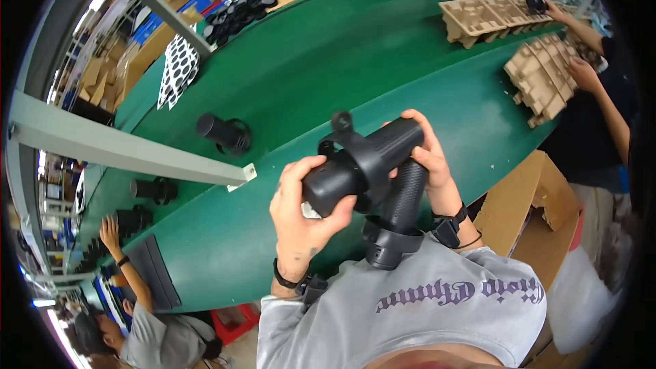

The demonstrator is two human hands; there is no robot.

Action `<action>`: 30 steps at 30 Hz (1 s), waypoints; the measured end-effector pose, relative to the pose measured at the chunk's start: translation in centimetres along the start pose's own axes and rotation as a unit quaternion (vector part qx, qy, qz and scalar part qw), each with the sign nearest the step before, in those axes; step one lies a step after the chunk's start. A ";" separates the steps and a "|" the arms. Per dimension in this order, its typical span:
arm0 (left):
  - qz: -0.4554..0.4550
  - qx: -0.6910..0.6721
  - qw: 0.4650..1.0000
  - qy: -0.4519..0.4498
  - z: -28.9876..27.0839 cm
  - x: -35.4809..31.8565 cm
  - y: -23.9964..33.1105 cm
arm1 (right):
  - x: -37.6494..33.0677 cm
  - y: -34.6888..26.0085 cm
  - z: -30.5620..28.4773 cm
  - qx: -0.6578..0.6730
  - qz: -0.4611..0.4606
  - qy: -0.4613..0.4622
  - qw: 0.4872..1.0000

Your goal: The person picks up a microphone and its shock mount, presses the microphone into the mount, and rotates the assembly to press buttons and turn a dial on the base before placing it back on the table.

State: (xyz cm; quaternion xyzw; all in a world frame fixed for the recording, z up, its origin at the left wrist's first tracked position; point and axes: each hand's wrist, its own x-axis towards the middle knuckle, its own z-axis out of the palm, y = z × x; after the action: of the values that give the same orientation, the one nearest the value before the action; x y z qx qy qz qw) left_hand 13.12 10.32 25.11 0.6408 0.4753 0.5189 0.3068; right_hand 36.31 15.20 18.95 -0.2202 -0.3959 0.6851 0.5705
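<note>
My left hand (301, 208) grips the smooth end of a black plastic tube-shaped part (365, 157) with a ring collar and a small lug on top. My right hand (430, 160) holds the textured far end of that same part. A second black textured tube with a collar (400, 215) hangs below, pinned under my right hand against my grey shirt. Both hands are raised above the green conveyor belt (342, 61).
More black tube parts (224, 133) lie on the belt, one further left (156, 190). Brown moulded pulp trays (543, 75) are handled by a person at right. A grey metal beam (123, 150) crosses at left. A cardboard box (523, 208) stands at my right; another person (126, 280) works lower left.
</note>
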 end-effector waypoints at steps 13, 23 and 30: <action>0.219 0.082 0.972 0.017 1.4 0.8 0.2 | 1.8 0.1 -0.2 0.069 -0.017 0.000 0.997; 0.265 0.120 0.957 0.020 1.1 0.2 0.9 | 2.1 -0.6 1.2 0.032 0.028 -0.008 0.999; 0.333 0.178 0.924 -0.057 0.2 -0.1 2.1 | 1.9 -0.9 2.3 0.078 0.051 -0.007 0.996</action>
State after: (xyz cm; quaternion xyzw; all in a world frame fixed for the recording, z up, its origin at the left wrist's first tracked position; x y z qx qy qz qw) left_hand 13.95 9.52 26.92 0.8345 0.3010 0.4610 0.0237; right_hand 34.60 16.41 21.28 -0.1903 -0.3338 0.7433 0.5475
